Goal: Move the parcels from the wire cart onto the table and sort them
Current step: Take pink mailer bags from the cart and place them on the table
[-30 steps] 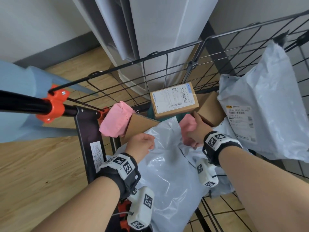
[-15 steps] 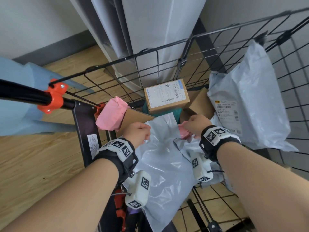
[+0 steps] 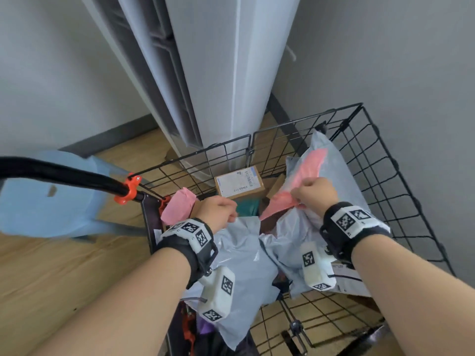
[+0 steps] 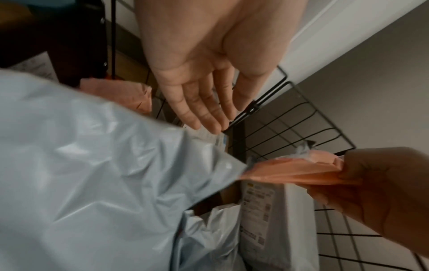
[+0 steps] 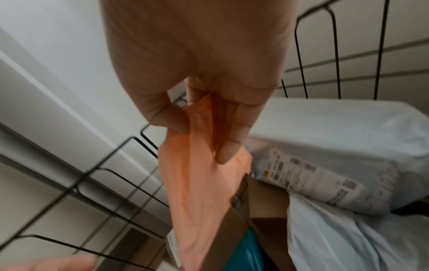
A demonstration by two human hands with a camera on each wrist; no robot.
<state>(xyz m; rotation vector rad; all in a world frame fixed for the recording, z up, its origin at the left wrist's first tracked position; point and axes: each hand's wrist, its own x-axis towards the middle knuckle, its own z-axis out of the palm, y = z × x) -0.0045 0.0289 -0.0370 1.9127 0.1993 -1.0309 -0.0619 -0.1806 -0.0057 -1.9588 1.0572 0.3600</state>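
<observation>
The black wire cart (image 3: pixel 385 176) holds several parcels. My right hand (image 3: pixel 313 191) pinches a thin pink mailer (image 3: pixel 305 173) between thumb and fingers and holds it up above the pile; the right wrist view shows that hand (image 5: pixel 199 141) on the pink mailer (image 5: pixel 197 192). My left hand (image 3: pixel 218 209) hovers over a crumpled grey poly bag (image 3: pixel 241 255). In the left wrist view the left hand (image 4: pixel 220 113) has straight fingers and holds nothing, just above the grey bag (image 4: pixel 92 174). A labelled cardboard box (image 3: pixel 239 182) lies at the far side.
A second pink parcel (image 3: pixel 178 205) sits at the cart's left corner, a teal parcel (image 3: pixel 248 205) in the middle, a big grey labelled bag (image 3: pixel 347 181) at the right. The cart handle (image 3: pixel 64 170), a blue stool (image 3: pixel 46 199) and a white column (image 3: pixel 218 86) stand around it.
My right hand has pulled the pink mailer up out of the pile. My left hand has let go of the grey bag and opened. The camera has tilted up.
</observation>
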